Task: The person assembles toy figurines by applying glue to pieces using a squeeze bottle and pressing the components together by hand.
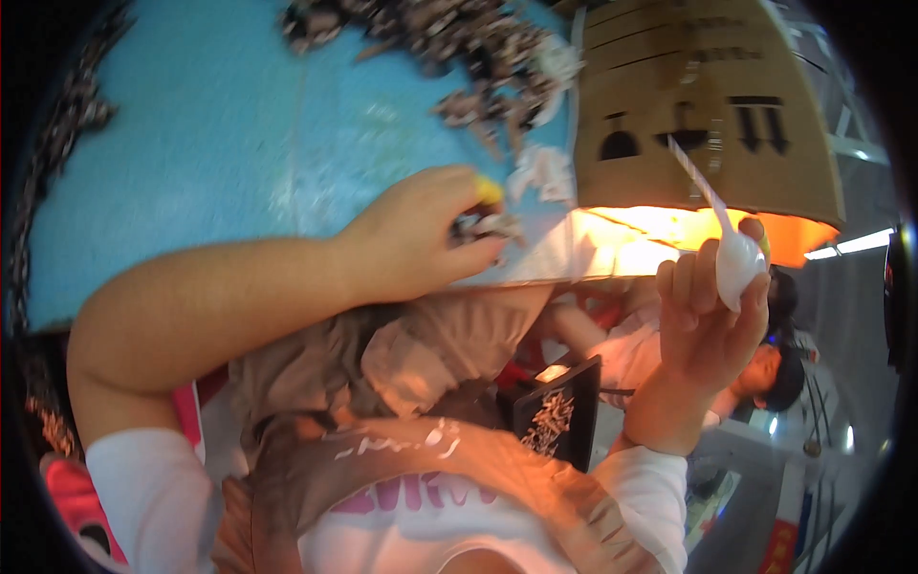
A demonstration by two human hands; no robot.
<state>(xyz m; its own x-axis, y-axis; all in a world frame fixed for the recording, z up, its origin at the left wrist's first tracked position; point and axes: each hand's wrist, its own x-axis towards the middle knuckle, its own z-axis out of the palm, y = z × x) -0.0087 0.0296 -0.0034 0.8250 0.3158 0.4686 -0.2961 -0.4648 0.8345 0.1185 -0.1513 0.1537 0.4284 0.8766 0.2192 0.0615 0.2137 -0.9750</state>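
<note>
Table: a blue table [191, 143] fills the upper left and centre of the frame, its near edge running just above the person's lap.
Box: a brown cardboard box [708, 105] stands at the upper right, marked with black handling symbols, with an orange glow along its lower edge.
Apron: a brown apron [402, 383] over a white shirt takes up the lower centre (the view looks down the person's own front).
Heap: a pile of small dark pieces [459, 48] lies along the top of the table, well apart from the edge; some white scraps [540, 172] lie beside it.
Tray: a small black tray [559, 411] holding similar dark bits sits low, right of centre.
Left hand: the left hand [421, 234] rests at the table's near edge, fingers curled around a small cluster of dark pieces [483, 227]; a yellow cot shows on one fingertip.
Right hand: the right hand [708, 316] is raised at the right, gripping a white plastic bag [736, 258] with a thin strip rising from it.
Progress: judging by the large heap still on the table, only a handful has been picked so far, and most of the pieces are left.
</note>
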